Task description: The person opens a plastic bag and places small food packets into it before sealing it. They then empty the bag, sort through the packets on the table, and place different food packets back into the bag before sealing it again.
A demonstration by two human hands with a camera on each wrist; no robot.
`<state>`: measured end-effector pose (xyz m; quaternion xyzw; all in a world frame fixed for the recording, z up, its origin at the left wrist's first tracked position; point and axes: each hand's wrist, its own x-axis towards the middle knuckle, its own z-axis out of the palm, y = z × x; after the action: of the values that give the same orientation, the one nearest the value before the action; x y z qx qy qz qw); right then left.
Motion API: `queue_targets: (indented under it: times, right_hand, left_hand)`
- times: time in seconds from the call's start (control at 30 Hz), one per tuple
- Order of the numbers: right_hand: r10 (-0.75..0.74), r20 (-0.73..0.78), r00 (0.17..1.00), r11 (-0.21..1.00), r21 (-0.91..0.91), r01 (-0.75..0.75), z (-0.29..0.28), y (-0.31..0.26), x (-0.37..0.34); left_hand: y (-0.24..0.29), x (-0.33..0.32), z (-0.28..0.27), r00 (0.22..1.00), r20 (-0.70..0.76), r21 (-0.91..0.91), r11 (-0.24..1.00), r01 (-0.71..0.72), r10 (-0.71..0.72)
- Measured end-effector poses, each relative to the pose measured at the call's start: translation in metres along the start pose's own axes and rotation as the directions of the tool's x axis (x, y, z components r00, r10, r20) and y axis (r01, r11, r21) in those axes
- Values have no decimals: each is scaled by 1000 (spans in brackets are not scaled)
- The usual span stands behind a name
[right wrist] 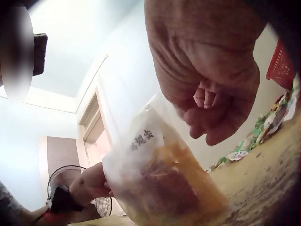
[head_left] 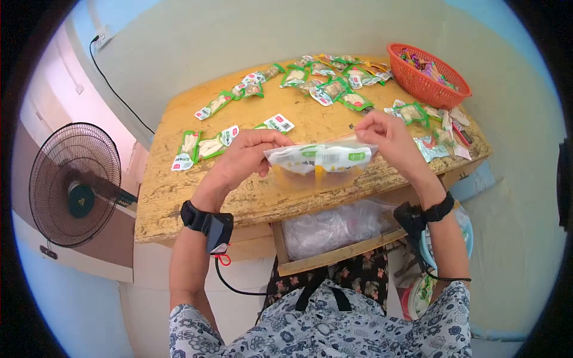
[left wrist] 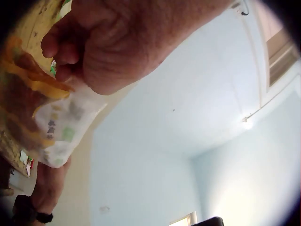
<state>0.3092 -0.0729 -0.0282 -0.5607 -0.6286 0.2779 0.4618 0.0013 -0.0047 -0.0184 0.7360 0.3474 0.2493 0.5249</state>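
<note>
In the head view a clear plastic bag [head_left: 322,173] is held up over the table's front edge, with white, green-printed tops and orange-yellow contents showing in it. My left hand [head_left: 245,156] pinches its upper left corner, fingers curled in. At the upper right corner my right hand [head_left: 391,140] grips the bag's edge between thumb and bent fingers. From the left wrist, the bag [left wrist: 51,117] hangs below the curled left hand [left wrist: 113,47]. The right wrist view shows brown and orange contents through the bag [right wrist: 160,179], beside the curled right hand [right wrist: 211,89].
Several green-and-white snack packets [head_left: 334,89] lie across the worn wooden table [head_left: 161,197]. A red plastic basket [head_left: 430,80] with purple-wrapped items stands at the back right. Below, an open drawer [head_left: 334,235] holds clear plastic bags. A black fan [head_left: 74,185] stands to the left.
</note>
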Motion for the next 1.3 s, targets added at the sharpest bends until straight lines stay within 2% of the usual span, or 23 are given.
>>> queue_targets:
  times: [0.07, 0.17, 0.27, 0.37, 0.4, 0.43, 0.47, 0.5, 0.6, 0.7, 0.8, 0.83, 0.9, 0.93, 0.97, 1.07, 1.1, 1.17, 1.2, 1.3]
  right_hand:
    - [-275, -132, 952, 942, -235, 240, 0, 14, 6]
    - [-430, -226, 874, 892, -254, 373, 8, -36, -1]
    - [-714, 99, 693, 572, -487, 660, 21, -60, -5]
    - [-538, 330, 776, 604, -492, 628, 30, -59, 1]
    - [-386, 432, 815, 677, -467, 569, 28, -62, 5]
    - [-229, 531, 816, 740, -449, 500, 25, -67, 11]
    - [-72, 624, 779, 792, -439, 424, 26, -71, 15]
    - [-93, 606, 790, 833, -387, 394, 27, -66, 15]
    - [-167, 552, 817, 800, -408, 440, 27, -59, 15]
    - [-207, 455, 866, 869, -322, 376, 16, -43, 11]
    - [-180, 275, 944, 901, -340, 270, -19, -26, -3]
    - [-90, 178, 980, 974, -190, 124, -28, -20, -16]
    - [17, -43, 999, 999, 41, -16, -49, -12, -42]
    - [91, -153, 984, 984, 167, -65, -57, -6, -57]
    - [86, -232, 969, 974, 223, -33, -76, -2, -75]
    - [233, -448, 863, 938, 338, -77, -140, 19, -129]
    - [184, -536, 824, 953, 304, -15, -165, 33, -149]
    - [285, -645, 709, 933, 358, -49, -197, 37, -194]
    - [284, -712, 642, 935, 354, -21, -216, 64, -220]
    - [367, -815, 449, 924, 375, -74, -260, 121, -297]
  left_hand:
    - [-4, 2, 0, 1000, -8, -15, 1000, 17, -17]
    - [-11, 5, 0, 999, -37, 10, 1000, 2, -1]
    - [-14, 6, 0, 999, -44, 3, 1000, 18, -18]
    - [-12, 4, 2, 1000, -21, 44, 999, -3, 4]
    - [-13, 4, 1, 1000, -15, 60, 998, -1, 2]
    - [-15, 5, 1, 1000, -7, 58, 998, -8, 8]
    - [-20, 6, 2, 1000, -2, 56, 998, -12, 12]
    - [-24, 6, 2, 1000, 0, 56, 998, -16, 16]
    - [-29, 9, 3, 1000, 8, 18, 1000, -24, 24]
    - [-32, 11, 7, 997, -75, 37, 999, -5, 8]
    - [-31, -7, 20, 983, -171, 63, 996, -63, 73]
    - [-32, -13, 26, 973, -195, 64, 992, -109, 120]
    - [-33, -23, 38, 960, -229, 90, 985, -148, 165]
    - [-32, -27, 43, 956, -245, 120, 984, -134, 160]
    - [-33, -33, 56, 957, -251, 115, 986, -119, 144]
    - [-41, -44, 77, 960, -266, 70, 995, -67, 84]
    - [-47, -45, 81, 956, -286, 50, 997, -55, 67]
    - [-60, -44, 82, 932, -344, 48, 993, -103, 114]
    - [-69, -38, 83, 915, -373, 72, 988, -139, 156]
    - [-75, -36, 82, 880, -467, -59, 990, -125, 83]
